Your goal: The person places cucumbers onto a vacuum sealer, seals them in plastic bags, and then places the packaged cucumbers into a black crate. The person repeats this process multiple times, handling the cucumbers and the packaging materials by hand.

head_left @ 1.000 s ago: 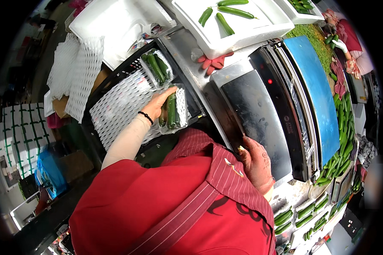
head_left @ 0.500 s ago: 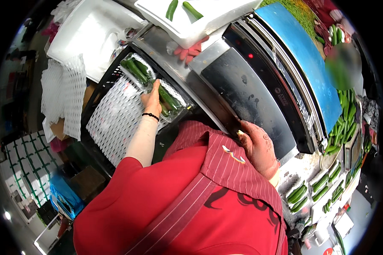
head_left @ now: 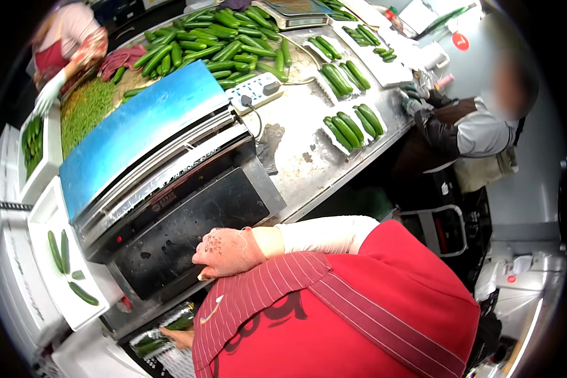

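Since half a second ago, the head view is swinging round to the right; the left hand (head_left: 180,337) is now showing only in part behind the apron (head_left: 264,277), while the right hand (head_left: 230,252) is staying at the front edge of the black-topped machine (head_left: 189,242).

Right arm: elbow is bending, the pale-sleeved forearm is running leftward nearly straight into the wrist. Gloved hand is lying back up, fingers looking curled; cannot tell whether it is clenched.

Left hand, bare: fingers are pointing left, away from the apron, reaching where two film-wrapped cucumber packs are meeting. Cannot tell whether it is grasping or released.

Packs: the first pack (head_left: 148,347) is lying just past the left fingertips; the second pack (head_left: 181,322) is lying beside that hand, on the machine side. Long axes of both are slanting roughly along the machine's front edge; stem ends are too hidden to tell.

White foam netting (head_left: 179,361) is spreading on the left hand's near side. Loose cucumbers (head_left: 223,47) are heaping well beyond the right hand.
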### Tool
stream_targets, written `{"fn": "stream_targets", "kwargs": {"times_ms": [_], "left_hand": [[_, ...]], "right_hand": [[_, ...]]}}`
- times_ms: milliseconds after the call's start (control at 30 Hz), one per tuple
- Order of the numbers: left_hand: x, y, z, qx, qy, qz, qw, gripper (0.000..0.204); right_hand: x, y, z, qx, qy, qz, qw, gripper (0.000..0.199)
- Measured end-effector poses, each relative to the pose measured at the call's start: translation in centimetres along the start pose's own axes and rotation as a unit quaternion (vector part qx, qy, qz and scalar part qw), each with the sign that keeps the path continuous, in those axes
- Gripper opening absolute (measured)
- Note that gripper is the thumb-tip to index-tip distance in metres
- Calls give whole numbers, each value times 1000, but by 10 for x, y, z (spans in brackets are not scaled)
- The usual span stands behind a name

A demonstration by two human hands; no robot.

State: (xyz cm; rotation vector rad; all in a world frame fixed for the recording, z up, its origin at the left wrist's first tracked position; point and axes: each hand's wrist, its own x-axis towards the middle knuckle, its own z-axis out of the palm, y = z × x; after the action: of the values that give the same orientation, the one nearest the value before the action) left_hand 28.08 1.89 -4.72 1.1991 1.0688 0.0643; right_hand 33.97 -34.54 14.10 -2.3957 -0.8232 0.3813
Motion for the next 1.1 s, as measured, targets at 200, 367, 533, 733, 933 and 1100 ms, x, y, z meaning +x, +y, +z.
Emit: {"fn": "stream_targets", "kwargs": {"times_ms": [200,367,533,733,933,1100], "left_hand": [[-3,-1,12,86,18,59,994,52],[-4,-6,26,152,38,106,982,51],[-9,-9,45,217,71,157,961,49],[-11,-4,64,285,117,226,924,48],[-12,14,73,346,171,315,867,46],[-17,58,76,373,241,465,766,45]], "right_hand": [[-29,10,-10,70,152,1,986,38],[-87,37,-44,22,423,57,904,35],[-195,164,-71,-191,556,353,728,45],[-297,255,-73,-284,553,470,626,49],[-301,276,-53,-297,512,454,666,46],[-302,286,-43,-299,502,458,670,45]]}}
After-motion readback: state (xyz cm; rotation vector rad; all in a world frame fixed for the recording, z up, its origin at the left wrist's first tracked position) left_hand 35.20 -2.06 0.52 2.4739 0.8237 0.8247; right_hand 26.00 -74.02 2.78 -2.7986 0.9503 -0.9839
